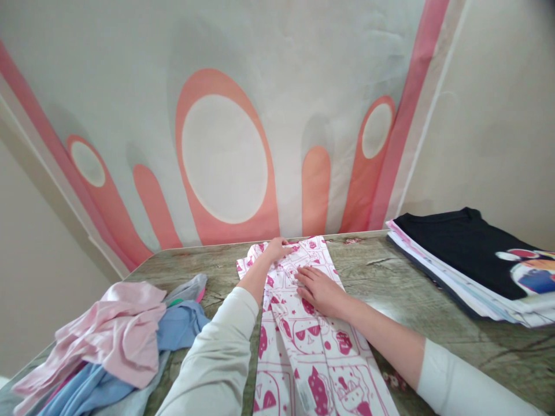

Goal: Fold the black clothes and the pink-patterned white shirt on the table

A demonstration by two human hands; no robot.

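Mid-fold: the left hand point(277, 249) pinches the far edge of a pink-printed garment point(312, 341) on the table point(433, 312), while the right hand point(318, 289), fingers flat, pins it; smoothing the crease likely comes next.

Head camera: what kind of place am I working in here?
Probably a home-style laundry-folding spot. A wood-grain table stands against a grey wall cloth with orange ovals; it bears a heap of unfolded pink and blue clothes and a stack of folded shirts.
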